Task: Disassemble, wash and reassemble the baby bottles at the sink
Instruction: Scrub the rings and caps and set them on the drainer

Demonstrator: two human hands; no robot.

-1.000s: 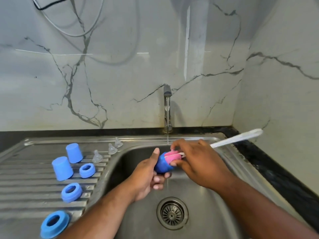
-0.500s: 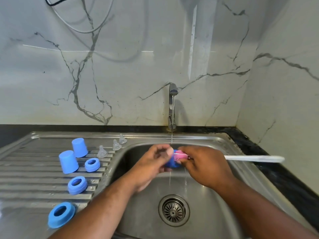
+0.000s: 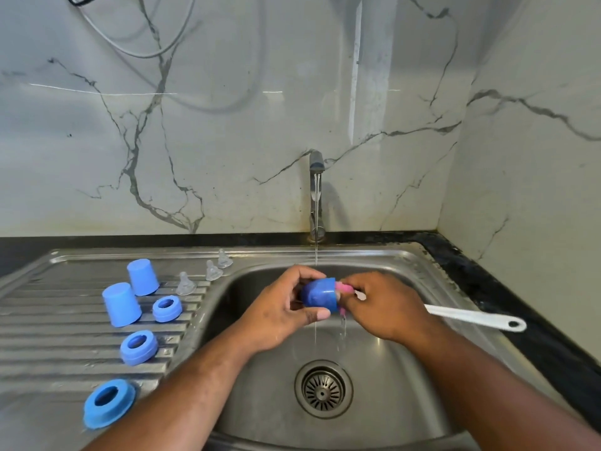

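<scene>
Over the sink basin, my left hand grips a blue bottle cap under the thin stream of water from the tap. My right hand holds a bottle brush by its white handle. The brush's pink head sits at the mouth of the cap and is mostly hidden by my fingers. On the drainboard at the left stand two more blue caps, three blue screw rings and three clear teats.
The drain strainer lies in the basin floor below my hands. A black countertop runs along the right edge of the sink. Marble walls close off the back and right, with cables hanging at the upper left.
The brush handle has swung down from pointing up-right to lying low over the right rim. My left hand has turned the cap so its side now faces up.
</scene>
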